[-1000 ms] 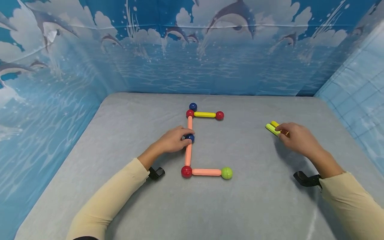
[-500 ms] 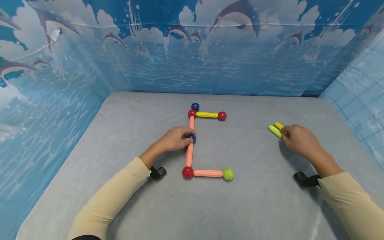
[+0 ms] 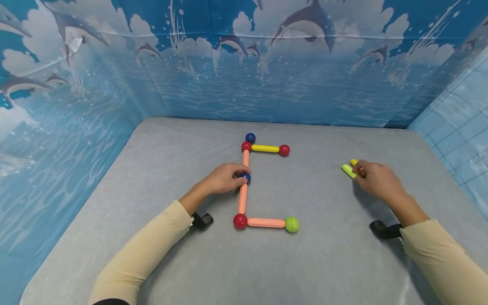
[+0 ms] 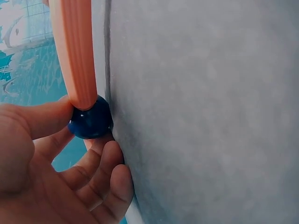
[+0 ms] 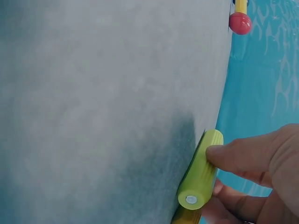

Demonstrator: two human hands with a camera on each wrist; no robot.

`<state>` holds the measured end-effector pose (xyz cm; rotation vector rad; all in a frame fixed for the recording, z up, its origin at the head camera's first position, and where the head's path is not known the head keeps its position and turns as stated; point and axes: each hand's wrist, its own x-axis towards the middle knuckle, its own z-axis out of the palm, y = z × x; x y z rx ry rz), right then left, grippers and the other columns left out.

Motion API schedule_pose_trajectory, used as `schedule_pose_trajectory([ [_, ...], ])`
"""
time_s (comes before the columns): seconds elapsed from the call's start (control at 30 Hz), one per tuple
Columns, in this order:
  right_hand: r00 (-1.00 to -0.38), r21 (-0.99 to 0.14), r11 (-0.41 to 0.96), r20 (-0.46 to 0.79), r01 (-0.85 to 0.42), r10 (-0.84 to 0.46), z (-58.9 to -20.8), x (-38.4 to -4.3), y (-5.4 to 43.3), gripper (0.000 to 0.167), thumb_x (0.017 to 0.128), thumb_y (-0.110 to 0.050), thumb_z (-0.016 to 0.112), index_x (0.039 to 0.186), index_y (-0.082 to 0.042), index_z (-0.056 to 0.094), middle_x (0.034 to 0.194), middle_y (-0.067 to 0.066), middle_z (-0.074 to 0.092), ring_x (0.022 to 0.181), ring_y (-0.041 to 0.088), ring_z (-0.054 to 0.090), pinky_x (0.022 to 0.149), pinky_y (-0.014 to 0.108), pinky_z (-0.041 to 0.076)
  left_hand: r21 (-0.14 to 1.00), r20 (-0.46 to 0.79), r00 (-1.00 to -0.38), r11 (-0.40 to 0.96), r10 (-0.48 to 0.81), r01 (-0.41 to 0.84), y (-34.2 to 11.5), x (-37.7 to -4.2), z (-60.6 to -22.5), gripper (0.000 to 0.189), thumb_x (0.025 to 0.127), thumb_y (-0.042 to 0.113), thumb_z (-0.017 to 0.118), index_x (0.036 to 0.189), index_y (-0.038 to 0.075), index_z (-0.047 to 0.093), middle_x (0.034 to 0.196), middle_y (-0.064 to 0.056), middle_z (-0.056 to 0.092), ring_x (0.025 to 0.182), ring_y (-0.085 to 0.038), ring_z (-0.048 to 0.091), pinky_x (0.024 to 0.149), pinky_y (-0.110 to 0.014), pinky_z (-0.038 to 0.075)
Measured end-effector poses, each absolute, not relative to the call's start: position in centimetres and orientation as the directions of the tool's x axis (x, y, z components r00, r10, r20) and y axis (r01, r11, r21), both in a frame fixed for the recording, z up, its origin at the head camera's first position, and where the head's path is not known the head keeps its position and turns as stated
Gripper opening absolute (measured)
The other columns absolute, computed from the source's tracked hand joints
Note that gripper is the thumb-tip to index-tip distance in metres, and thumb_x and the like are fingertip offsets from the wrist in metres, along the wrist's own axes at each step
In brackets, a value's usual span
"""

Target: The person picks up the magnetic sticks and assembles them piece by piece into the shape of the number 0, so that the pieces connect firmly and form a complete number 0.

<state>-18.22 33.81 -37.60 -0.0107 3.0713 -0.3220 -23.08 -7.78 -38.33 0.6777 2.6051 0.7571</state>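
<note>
My left hand point(image 3: 226, 178) pinches a blue ball point(image 3: 246, 178) between thumb and fingers. Salmon magnetic rods run from this ball, one point(image 3: 245, 158) to a red ball point(image 3: 246, 146) at the back, one point(image 3: 242, 199) to a red ball point(image 3: 240, 221) nearer me. In the left wrist view a salmon rod point(image 4: 77, 51) touches the blue ball point(image 4: 91, 121). On the right, my right hand point(image 3: 377, 178) holds a lime green magnetic rod point(image 5: 202, 172), thumb on one side and fingers behind. A yellow rod point(image 3: 353, 162) lies beside it, partly hidden by the hand.
From the back red ball a yellow rod point(image 3: 265, 148) leads to another red ball point(image 3: 284, 150); a blue ball point(image 3: 250, 137) sits behind. In front, a salmon rod point(image 3: 266, 223) ends at a green ball point(image 3: 292, 225). A dolphin-print curtain point(image 3: 213, 93) borders the grey table point(image 3: 324, 262).
The right fingers have closed around the lime rod's near part, and the hand has shifted slightly. The left hand stays on the blue ball. The whole view has shifted a little.
</note>
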Motion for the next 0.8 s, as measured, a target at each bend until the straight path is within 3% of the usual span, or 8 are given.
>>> schedule_pose_trajectory([
  [0.23,-0.995,-0.234,0.972,-0.096,0.002,-0.021,-37.8,-18.3,33.9,0.033,0.090,-0.011,0.066,0.117,0.005,0.057,0.111,0.034,0.065,0.095,0.045,0.063,0.075,0.053,0.050,0.580,-0.195,-0.825,0.741,0.531,0.340,-7.8,-23.2,-38.2,0.036,0.099,0.025,0.060,0.135,0.021,0.061,0.126,-0.005,0.063,0.111,-0.022,0.054,0.101,-0.043,0.047],
  [0.5,-0.970,-0.458,0.886,-0.170,-0.076,-0.171,-37.6,-17.9,33.9,0.049,0.094,-0.014,0.063,0.138,-0.001,0.047,0.121,0.035,0.061,0.109,0.049,0.061,0.071,0.041,0.054,0.591,-0.209,-0.824,0.739,0.527,0.323,-7.8,-23.1,-38.2,0.037,0.099,0.024,0.060,0.135,0.020,0.061,0.127,-0.006,0.062,0.112,-0.022,0.054,0.101,-0.043,0.047],
  [0.63,-0.970,-0.569,0.822,-0.176,-0.039,-0.168,-37.4,-17.4,33.2,0.054,0.098,-0.019,0.061,0.147,-0.008,0.042,0.125,0.030,0.060,0.106,0.040,0.062,0.070,0.035,0.053,0.591,-0.206,-0.824,0.738,0.528,0.325,-7.7,-23.1,-38.1,0.037,0.099,0.025,0.060,0.136,0.020,0.061,0.128,-0.006,0.062,0.113,-0.022,0.054,0.103,-0.044,0.047],
  [0.8,-0.964,-0.693,0.720,-0.195,0.005,-0.181,-37.1,-17.1,31.3,0.058,0.099,-0.023,0.060,0.151,-0.013,0.037,0.126,0.024,0.056,0.095,0.017,0.061,0.068,0.034,0.054,0.591,-0.209,-0.827,0.742,0.521,0.318,-7.7,-23.1,-38.2,0.038,0.099,0.025,0.060,0.136,0.021,0.060,0.130,-0.006,0.062,0.115,-0.022,0.053,0.104,-0.044,0.046],
])
